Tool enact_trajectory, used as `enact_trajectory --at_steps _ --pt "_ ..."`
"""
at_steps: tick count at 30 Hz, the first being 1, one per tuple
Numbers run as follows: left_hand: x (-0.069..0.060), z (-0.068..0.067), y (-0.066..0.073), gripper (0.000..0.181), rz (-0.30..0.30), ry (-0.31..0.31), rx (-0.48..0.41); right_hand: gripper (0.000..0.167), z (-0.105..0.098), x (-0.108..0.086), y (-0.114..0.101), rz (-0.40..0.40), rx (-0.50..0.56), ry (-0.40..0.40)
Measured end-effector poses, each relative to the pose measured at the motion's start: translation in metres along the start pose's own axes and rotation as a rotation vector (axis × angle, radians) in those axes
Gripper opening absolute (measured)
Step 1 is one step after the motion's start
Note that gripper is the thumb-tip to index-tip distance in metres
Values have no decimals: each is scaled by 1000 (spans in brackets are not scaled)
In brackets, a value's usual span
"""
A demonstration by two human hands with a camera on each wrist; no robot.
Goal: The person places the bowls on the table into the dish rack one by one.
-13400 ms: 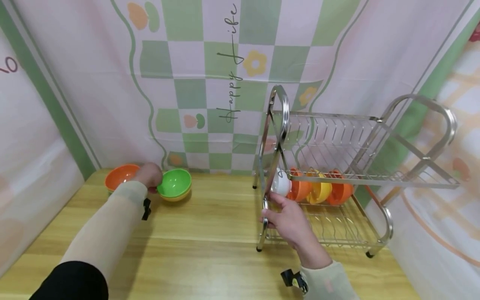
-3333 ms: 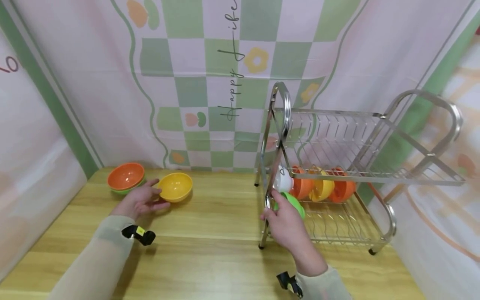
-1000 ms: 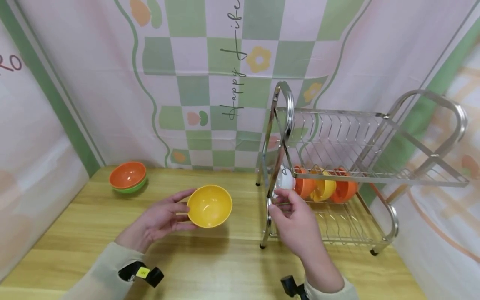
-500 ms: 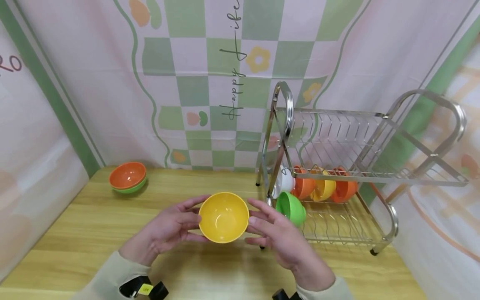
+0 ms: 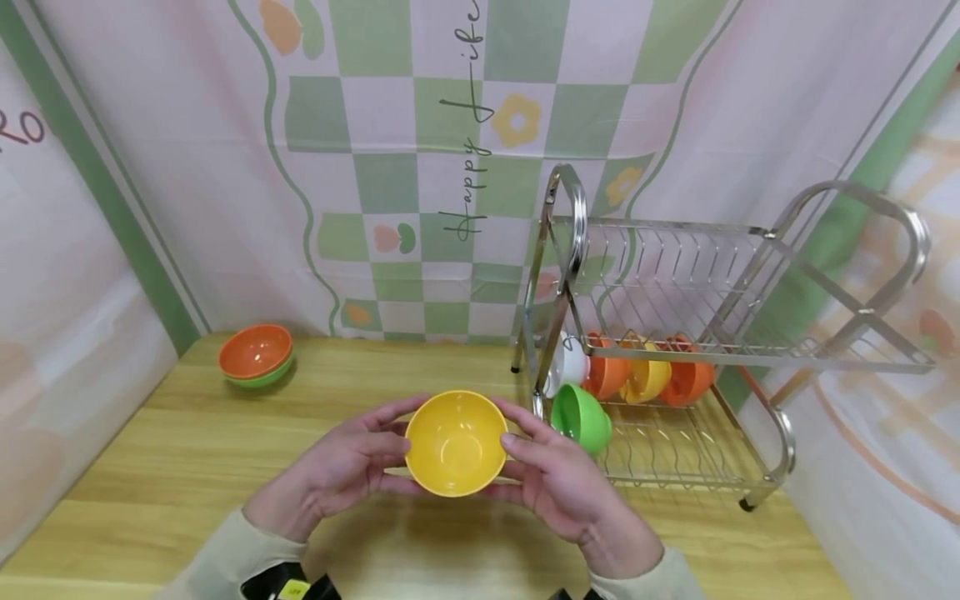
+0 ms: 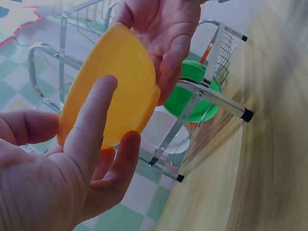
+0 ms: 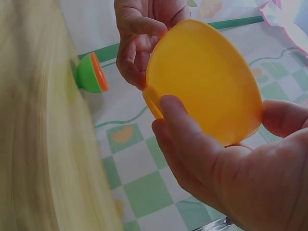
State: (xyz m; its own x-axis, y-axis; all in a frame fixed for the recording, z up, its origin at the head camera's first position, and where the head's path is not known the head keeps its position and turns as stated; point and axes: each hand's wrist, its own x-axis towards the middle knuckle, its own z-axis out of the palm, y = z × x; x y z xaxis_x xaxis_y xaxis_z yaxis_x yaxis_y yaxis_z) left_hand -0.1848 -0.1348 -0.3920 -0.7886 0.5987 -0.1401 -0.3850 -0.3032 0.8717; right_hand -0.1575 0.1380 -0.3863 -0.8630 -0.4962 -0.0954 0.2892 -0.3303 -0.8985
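Between both hands a yellow bowl (image 5: 456, 443) is held above the table, its inside facing the head camera. My left hand (image 5: 348, 467) grips its left side, thumb near the rim and fingers around the outside. On the opposite side my right hand (image 5: 558, 475) grips it the same way. In the left wrist view the yellow bowl (image 6: 115, 86) shows its outer wall, with fingers of my left hand (image 6: 72, 163) spread against it. The right wrist view shows the yellow bowl (image 7: 202, 82) against the thumb and fingers of my right hand (image 7: 231, 163).
A metal two-tier rack (image 5: 675, 360) stands at the right. Its lower tier holds a green bowl (image 5: 583, 419), a white bowl (image 5: 567, 367), orange bowls (image 5: 692, 382) and a yellow one (image 5: 647, 379), all on edge. An orange bowl (image 5: 255, 350) sits in a green one (image 5: 262, 379) at the table's back left.
The yellow bowl has come from the back left to the front middle, and the right hand has left the rack and taken hold of it. The green bowl formerly at the left now sits in the rack.
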Motion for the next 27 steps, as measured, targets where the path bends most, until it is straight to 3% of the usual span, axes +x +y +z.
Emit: enact_trajectory --at_steps 12,27 --pt "2 4 -4 63 3 -14 -24 63 -2 -3 1 -50 29 -4" --pt "10 14 -8 62 -24 -71 -51 54 -13 -19 -10 -93 -34 -17"
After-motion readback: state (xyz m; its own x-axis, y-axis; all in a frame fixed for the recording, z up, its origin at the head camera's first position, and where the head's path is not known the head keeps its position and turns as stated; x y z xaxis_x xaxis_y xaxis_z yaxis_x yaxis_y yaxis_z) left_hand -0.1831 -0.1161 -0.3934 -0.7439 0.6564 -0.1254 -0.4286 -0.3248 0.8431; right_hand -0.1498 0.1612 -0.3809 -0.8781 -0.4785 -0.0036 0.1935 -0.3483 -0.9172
